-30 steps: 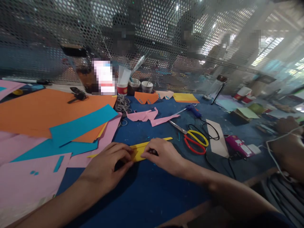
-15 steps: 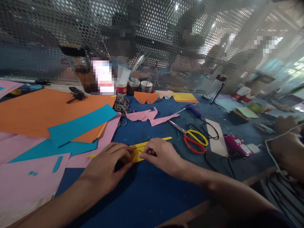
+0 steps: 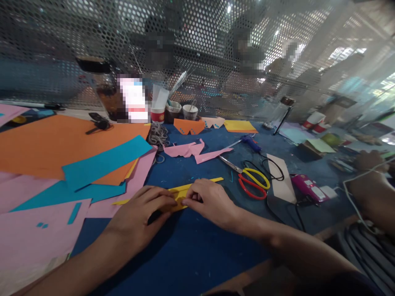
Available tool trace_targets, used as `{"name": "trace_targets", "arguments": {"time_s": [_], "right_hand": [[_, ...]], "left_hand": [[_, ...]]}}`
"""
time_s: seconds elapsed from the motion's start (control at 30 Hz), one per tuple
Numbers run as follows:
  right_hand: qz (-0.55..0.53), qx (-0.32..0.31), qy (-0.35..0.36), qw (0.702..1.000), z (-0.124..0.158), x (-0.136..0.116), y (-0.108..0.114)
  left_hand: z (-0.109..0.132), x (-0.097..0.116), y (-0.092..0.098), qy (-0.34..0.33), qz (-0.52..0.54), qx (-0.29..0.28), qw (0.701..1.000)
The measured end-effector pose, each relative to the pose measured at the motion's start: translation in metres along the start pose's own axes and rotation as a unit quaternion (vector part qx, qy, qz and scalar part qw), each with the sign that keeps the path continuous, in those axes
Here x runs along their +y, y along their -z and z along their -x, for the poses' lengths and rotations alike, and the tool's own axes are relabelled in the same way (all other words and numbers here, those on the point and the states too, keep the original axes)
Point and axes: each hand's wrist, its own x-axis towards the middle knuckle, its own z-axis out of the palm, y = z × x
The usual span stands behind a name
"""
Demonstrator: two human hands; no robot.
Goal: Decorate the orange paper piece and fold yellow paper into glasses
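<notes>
A folded piece of yellow paper [image 3: 182, 190] lies on the blue table in front of me, with thin strip ends sticking out past both hands. My left hand [image 3: 145, 209] bends over its left part, fingers and thumb closed on it. From the other side my right hand [image 3: 212, 203] pinches the paper near its lower edge, thumb against fingertips. My fingers hide much of the sheet. Scissors [image 3: 247, 179] with red and yellow handles lie to the right. Beyond the hands are pink paper cutouts [image 3: 185, 149].
Orange sheets [image 3: 55, 139], blue paper strips [image 3: 105, 162] and pink sheets [image 3: 31, 242] cover the left side. A blue glue gun [image 3: 251, 143] and its cord lie behind the scissors. Paper cups [image 3: 158, 115] stand along the perforated metal screen. Another person's arm [image 3: 370, 189] is at far right.
My left fingers have stretched slightly to the right over the yellow paper, closer to the right hand. The right hand stays in nearly the same place.
</notes>
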Motion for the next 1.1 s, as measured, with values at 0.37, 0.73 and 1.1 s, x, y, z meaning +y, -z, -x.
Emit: {"name": "trace_targets", "arguments": {"time_s": [0.37,0.73,1.1], "right_hand": [[0.009,0.0,-0.003,1.0,0.0004,-0.0014,-0.0011],[0.007,0.009,0.01,1.0,0.0002,-0.0003,-0.0012],[0.014,0.017,0.01,1.0,0.0013,0.0,-0.0043]], "left_hand": [[-0.0027,0.0031,0.0025,-0.035,-0.022,0.018,0.999],[-0.0036,0.0044,0.0029,-0.062,-0.048,0.026,0.997],[-0.0023,0.0038,0.0012,-0.056,-0.055,0.022,0.997]]}}
